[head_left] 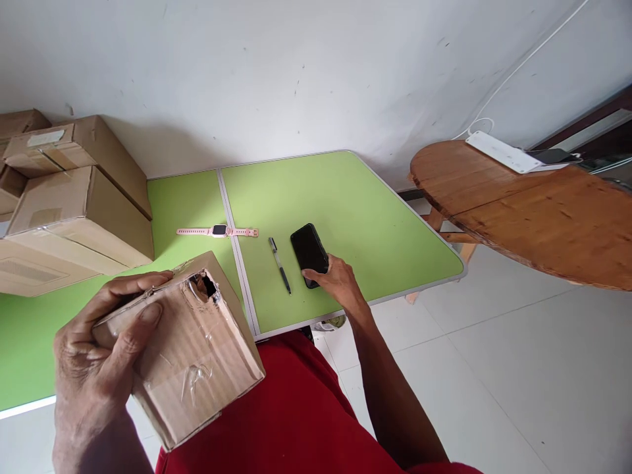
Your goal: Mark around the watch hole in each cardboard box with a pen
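Observation:
My left hand [111,349] is closed round a small cardboard box [197,368], thumb pressed on the side facing me. The box is tilted above the table's front edge, with a torn dark hole in its upper corner and clear tape on its side. My right hand [338,280] grips the near end of a black smartphone [309,247] on the green table [291,181], its thumb across the phone's lower left. To the left of the phone lies a capped pen [280,266]. Farther left, a pink smartwatch [218,230] is stretched flat across the table's seam.
Several larger cardboard boxes [79,217] are stacked at the table's left end, against the wall [296,72]. A brown wooden table [533,210] stands to the right, bearing a white power strip [503,153] with a cable. Pale floor tiles [498,368] lie below.

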{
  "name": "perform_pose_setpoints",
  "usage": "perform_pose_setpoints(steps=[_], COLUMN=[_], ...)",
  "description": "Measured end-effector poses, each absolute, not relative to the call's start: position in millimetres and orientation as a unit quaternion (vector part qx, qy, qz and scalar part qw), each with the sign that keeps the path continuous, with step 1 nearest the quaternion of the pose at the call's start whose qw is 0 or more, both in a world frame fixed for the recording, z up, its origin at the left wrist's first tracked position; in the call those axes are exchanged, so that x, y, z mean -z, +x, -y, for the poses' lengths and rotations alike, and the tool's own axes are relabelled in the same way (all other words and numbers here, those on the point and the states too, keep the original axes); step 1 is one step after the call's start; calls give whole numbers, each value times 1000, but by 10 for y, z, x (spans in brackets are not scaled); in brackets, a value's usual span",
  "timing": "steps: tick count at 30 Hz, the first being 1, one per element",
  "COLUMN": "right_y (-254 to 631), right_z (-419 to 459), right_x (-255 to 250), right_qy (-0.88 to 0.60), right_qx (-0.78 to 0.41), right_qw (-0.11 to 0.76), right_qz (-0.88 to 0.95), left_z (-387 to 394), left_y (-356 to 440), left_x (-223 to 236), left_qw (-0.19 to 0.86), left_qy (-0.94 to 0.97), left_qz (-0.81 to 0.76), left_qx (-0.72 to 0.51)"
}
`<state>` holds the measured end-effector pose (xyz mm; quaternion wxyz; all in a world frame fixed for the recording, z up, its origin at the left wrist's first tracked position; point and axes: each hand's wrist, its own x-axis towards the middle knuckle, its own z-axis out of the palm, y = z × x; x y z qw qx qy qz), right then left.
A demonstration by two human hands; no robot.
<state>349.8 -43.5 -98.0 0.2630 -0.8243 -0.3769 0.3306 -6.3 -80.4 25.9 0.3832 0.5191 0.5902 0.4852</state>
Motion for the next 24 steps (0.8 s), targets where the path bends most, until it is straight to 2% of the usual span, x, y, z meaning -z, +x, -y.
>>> perform_pose_setpoints(steps=[4, 8, 12, 14, 16, 19, 24], right_y=[3452, 3364, 3156, 3002, 2831, 2585, 2323], right_z=[563, 812, 1015, 1067, 1106, 1188, 1401], right_x=[988, 746, 316, 111, -40, -142, -157], right_qy=[-739, -621, -382, -250, -165, -130, -94], right_qx=[-433, -503, -618, -694, -758, -815, -859], right_qw=[409, 536, 648, 637, 591, 527, 469], right_qz=[316, 271, 229, 225, 221, 202, 184], left_z=[789, 812, 804, 794, 791, 790, 736], left_y=[-43, 78, 124, 75, 5, -81, -146], left_x=[-252, -329, -363, -327, -268, -185, -134], left_qw=[380, 369, 378, 380, 370, 367, 338], left_qy=[529, 510, 493, 509, 526, 546, 604], left_qz=[-578, -588, -599, -593, -583, -563, -535], left_qx=[-492, -508, -505, -494, -497, -501, -485])
